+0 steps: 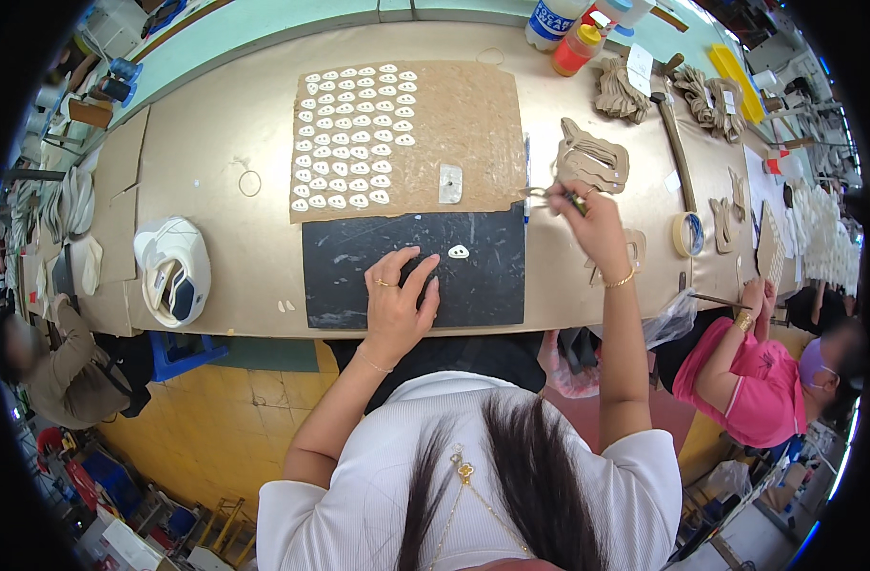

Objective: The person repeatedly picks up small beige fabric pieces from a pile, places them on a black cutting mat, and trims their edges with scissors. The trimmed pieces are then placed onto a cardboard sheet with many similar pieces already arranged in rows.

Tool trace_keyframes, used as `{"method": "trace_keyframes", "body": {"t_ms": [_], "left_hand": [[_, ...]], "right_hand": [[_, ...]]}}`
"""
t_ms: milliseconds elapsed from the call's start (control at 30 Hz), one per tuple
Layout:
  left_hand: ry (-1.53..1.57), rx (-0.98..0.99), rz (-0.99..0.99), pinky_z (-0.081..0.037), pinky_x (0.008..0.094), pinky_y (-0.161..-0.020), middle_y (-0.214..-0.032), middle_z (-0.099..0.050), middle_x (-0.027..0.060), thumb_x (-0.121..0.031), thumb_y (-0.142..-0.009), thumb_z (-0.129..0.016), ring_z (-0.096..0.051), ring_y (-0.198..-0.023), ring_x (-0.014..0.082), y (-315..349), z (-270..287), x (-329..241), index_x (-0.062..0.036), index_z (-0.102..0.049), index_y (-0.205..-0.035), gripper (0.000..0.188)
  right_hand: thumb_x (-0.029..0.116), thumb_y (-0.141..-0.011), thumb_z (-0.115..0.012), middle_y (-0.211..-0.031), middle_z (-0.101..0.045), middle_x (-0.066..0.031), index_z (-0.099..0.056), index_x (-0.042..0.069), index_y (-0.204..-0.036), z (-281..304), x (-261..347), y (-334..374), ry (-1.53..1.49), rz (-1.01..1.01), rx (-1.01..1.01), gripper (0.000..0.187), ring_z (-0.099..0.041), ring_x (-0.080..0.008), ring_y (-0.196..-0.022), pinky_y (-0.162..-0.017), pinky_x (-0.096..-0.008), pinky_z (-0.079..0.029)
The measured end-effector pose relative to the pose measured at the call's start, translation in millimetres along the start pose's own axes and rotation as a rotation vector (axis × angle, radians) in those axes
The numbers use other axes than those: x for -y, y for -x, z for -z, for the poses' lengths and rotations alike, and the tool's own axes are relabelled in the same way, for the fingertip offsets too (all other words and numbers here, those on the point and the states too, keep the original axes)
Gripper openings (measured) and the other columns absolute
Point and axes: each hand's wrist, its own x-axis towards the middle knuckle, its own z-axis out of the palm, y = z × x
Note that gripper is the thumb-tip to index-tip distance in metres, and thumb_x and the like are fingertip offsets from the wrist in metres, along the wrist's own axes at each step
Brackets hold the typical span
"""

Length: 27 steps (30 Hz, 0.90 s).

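My left hand [402, 295] rests on the black mat [349, 257], fingers spread and holding nothing. Just beyond its fingertips lies one small white two-holed piece [459, 252]. My right hand [592, 224] is raised right of the mat, closed around a small metal tool [576, 203] with a dark and yellow handle. The tool's thin tips point left; blur hides its exact kind. Behind the mat, a brown sheet [464, 114] carries rows of similar white pieces [361, 122] on its left part. A small pale rectangular block [450, 184] sits near that sheet's front edge.
A blue pen [527, 171] lies along the sheet's right edge. Stacked beige cutouts [592, 157], a tape roll [687, 235] and a hammer [676, 143] are at right. Bottles [576, 49] stand at the back. At left is a white cap-like item [171, 271]. Co-workers sit on both sides.
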Motion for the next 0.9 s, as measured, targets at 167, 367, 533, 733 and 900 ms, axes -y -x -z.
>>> {"method": "trace_keyframes", "body": {"t_ms": [167,367,533,733,900], "left_hand": [[-0.029,0.025,-0.062,-0.04,0.0469,-0.098,-0.128,-0.056,0.0102,-0.007,-0.081,-0.074,-0.052,-0.119,0.032,0,-2,-1,-0.0104,-0.068,-0.118,0.038],[-0.027,0.069,-0.098,-0.041,0.0469,-0.097,-0.121,-0.06,0.0092,-0.006,-0.08,-0.074,-0.055,-0.118,0.0314,-1,0,-3,-0.0099,-0.07,-0.113,0.034],[-0.032,0.059,-0.074,-0.041,0.0463,-0.098,-0.121,-0.06,0.0089,-0.005,-0.08,-0.074,-0.056,-0.117,0.0315,-3,0,-5,-0.0102,-0.069,-0.115,0.036],[-0.11,0.113,-0.072,-0.037,0.0478,-0.101,-0.128,-0.059,0.0091,-0.008,-0.083,-0.073,-0.052,-0.122,0.0308,-3,-2,-7,-0.0109,-0.068,-0.124,0.042],[-0.133,0.126,-0.08,-0.036,0.0483,-0.101,-0.129,-0.059,0.009,-0.01,-0.084,-0.072,-0.051,-0.124,0.0309,-3,-3,-6,-0.0114,-0.067,-0.126,0.042]], "right_hand": [[0.02,-0.093,-0.075,-0.077,-0.072,-0.0076,-0.071,0.0,-0.101,-45,38,35,-0.209,-0.123,0.171,0.022,-0.061,-0.009,-0.066,-0.062,-0.0273,-0.048],[0.024,-0.09,-0.078,-0.074,-0.071,-0.0106,-0.07,-0.002,-0.096,-83,44,46,-0.258,-0.191,0.198,0.029,-0.061,-0.0109,-0.064,-0.061,-0.029,-0.048],[0.027,-0.088,-0.079,-0.072,-0.069,-0.0144,-0.07,-0.003,-0.092,-90,45,42,-0.132,-0.208,0.176,0.031,-0.063,-0.0194,-0.06,-0.06,-0.033,-0.049],[0.027,-0.086,-0.078,-0.072,-0.069,-0.0163,-0.07,-0.002,-0.089,-92,46,42,-0.069,-0.189,0.138,0.031,-0.066,-0.0281,-0.062,-0.061,-0.037,-0.05],[0.026,-0.086,-0.078,-0.071,-0.069,-0.0165,-0.07,-0.002,-0.088,-91,50,42,-0.057,-0.201,0.124,0.03,-0.066,-0.0276,-0.061,-0.06,-0.0365,-0.049]]}}
